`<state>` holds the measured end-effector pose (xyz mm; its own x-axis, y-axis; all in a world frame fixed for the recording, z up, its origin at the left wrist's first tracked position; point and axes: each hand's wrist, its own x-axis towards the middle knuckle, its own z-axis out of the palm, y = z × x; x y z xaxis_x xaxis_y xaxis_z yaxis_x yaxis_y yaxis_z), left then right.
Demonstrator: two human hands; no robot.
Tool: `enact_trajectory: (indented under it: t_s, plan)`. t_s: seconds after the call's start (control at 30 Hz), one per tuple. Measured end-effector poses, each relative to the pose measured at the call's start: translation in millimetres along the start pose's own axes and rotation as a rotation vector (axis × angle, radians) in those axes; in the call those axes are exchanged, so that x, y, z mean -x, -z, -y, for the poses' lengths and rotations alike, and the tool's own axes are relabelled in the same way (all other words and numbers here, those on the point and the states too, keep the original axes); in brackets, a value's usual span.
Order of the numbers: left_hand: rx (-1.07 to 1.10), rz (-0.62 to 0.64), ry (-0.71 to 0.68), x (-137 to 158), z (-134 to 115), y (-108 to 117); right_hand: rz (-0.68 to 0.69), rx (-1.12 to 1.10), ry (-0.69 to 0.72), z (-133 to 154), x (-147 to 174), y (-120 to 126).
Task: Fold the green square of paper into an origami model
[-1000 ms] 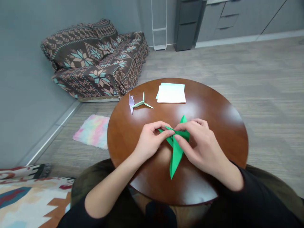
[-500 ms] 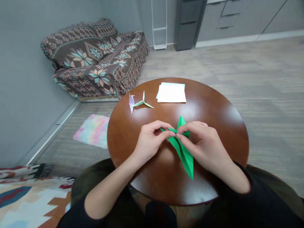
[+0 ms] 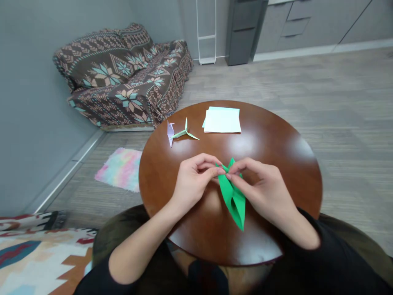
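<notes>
A folded piece of green origami paper (image 3: 232, 199) is held above the near half of the round table. My left hand (image 3: 194, 179) pinches its upper left part between thumb and fingers. From the other side, my right hand (image 3: 263, 186) grips the paper close to the left fingertips, thumb and forefinger pressed together. A long pointed flap hangs down toward me, and a shorter tip sticks up behind the fingers. The folds right between the fingertips are hidden.
On the brown table (image 3: 270, 127) lie a stack of paper sheets (image 3: 222, 121), a purple folded paper figure (image 3: 170, 133) and a pale green folded one (image 3: 186, 132) at the back left. A patterned sofa (image 3: 123, 82) and a fluffy rug (image 3: 121, 169) are beyond.
The green paper has turned between my hands: its lower tip has shifted left and the flap now shows an open fold. The upper tip sits slightly lower. Both hands keep their pinch.
</notes>
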<state>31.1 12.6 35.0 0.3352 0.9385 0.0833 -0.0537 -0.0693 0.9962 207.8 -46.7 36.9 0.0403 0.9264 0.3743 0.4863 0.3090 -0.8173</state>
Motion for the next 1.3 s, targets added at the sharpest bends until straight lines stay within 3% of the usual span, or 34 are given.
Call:
enact_trajectory:
  t_s: [0.4,0.7,0.93,1.17,1.3]
  plan:
    - [0.0,-0.042,-0.055,-1,1,-2,-0.062,0.067,0.036,1,3,-7]
    - [0.036,-0.047,-0.024,-1,1,-5,-0.017,-0.094,-0.105,5,1,-10]
    - [-0.09,0.04,0.009,1,-1,-5,-0.076,-0.046,-0.078,2,2,-10]
    - [0.057,0.033,0.044,-3,3,-4,-0.081,-0.098,-0.099,-6,-1,-8]
    - [-0.01,0.032,0.023,-2,3,-2,-0.095,0.004,-0.026,-11,1,-8]
